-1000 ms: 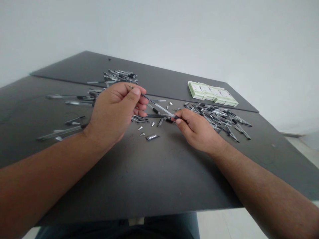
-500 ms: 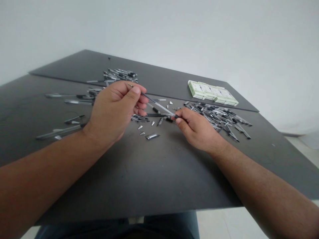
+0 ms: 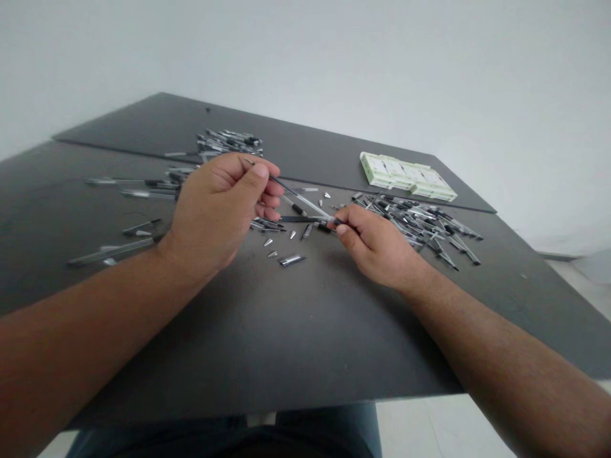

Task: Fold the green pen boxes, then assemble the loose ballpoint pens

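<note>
A slim pen refill (image 3: 305, 200) is held in the air between the two hands, slanting down from left to right above the middle of the table (image 3: 286, 337). The left hand (image 3: 214, 203) pinches it between thumb and forefinger near its pointed end, the other fingers loosely curled. The right hand (image 3: 379, 245) pinches the opposite end between thumb and forefinger (whether a second part sits inside that grip, I cannot tell). Beneath and just in front of the refill lie small metal tips (image 3: 268, 242) and a short clear-and-dark piece (image 3: 292, 260). Beside the right hand spreads a heap of clear and black pen parts (image 3: 420, 222); past the left hand is a pile of pens (image 3: 229, 143). Farther back on the right, pale green-and-white boxes (image 3: 405, 175) lie side by side, with a plain wall (image 3: 305, 76) behind.
</note>
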Available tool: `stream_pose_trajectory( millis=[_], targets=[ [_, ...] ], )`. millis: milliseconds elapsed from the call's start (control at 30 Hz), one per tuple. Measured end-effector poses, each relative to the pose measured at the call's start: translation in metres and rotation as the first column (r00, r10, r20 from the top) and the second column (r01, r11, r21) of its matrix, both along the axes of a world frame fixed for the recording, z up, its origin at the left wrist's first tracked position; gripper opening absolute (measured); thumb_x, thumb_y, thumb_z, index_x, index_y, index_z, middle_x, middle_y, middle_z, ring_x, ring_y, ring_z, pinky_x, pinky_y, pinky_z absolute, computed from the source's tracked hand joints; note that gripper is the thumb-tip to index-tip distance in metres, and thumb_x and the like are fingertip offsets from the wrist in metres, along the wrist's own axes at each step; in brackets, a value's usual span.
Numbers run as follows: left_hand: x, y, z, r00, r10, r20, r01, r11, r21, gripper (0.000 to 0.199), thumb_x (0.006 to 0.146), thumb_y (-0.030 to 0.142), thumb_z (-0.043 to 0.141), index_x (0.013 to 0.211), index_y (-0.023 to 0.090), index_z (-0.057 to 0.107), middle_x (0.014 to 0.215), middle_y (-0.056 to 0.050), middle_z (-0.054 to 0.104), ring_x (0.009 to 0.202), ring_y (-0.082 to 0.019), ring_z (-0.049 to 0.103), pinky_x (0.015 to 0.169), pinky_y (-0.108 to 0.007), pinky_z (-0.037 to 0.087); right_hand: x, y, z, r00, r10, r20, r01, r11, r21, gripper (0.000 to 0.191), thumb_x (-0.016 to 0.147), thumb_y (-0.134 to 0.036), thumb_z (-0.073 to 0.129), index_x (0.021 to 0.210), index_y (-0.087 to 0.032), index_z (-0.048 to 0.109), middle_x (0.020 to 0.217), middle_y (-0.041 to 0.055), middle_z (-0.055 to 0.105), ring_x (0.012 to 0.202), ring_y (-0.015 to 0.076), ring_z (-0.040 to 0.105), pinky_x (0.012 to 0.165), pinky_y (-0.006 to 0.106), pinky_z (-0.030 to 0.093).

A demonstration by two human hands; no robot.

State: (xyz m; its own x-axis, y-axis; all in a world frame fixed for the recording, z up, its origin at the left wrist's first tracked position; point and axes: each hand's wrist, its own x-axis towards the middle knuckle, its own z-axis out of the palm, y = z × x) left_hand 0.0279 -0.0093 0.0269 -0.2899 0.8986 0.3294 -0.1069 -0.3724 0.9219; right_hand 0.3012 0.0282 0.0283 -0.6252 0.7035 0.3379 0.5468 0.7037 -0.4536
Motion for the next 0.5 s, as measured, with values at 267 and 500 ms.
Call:
stream_pose_trajectory(
  millis=[267, 500],
  targets=[
    [0.0016, 0.001, 0.0008, 0.999, 0.02, 0.037, -0.019, 1.0, -0.014, 0.017, 0.112, 0.016, 0.076, 0.098, 0.018, 0.085, 0.078, -0.002, 0.079, 0.065, -0.015, 0.075, 0.056, -0.021, 0.069, 0.0008, 0.0005, -0.0003, 1.0, 0.001, 0.01, -0.001, 1.0, 0.001, 0.018, 0.118, -0.034, 0.056, 0.114, -0.027, 0.071, 0.109, 0.0107, 0.085, 0.101, 0.0309, 0.08, 0.09, 0.041, 0.055],
    [-0.0002, 0.0005, -0.0013, 1.0, 0.005, -0.021, -0.005, 1.0, 0.008, 0.013, 0.113, 0.026, 0.085, 0.102, 0.018, 0.082, 0.082, -0.002, 0.079, 0.069, -0.014, 0.075, 0.06, -0.021, 0.069, 0.0003, 0.0, 0.0007, 1.0, 0.002, 0.015, -0.002, 1.0, 0.0, 0.019, 0.119, -0.034, 0.054, 0.114, -0.026, 0.071, 0.109, 0.0114, 0.085, 0.101, 0.0308, 0.08, 0.09, 0.041, 0.055]
  ],
)
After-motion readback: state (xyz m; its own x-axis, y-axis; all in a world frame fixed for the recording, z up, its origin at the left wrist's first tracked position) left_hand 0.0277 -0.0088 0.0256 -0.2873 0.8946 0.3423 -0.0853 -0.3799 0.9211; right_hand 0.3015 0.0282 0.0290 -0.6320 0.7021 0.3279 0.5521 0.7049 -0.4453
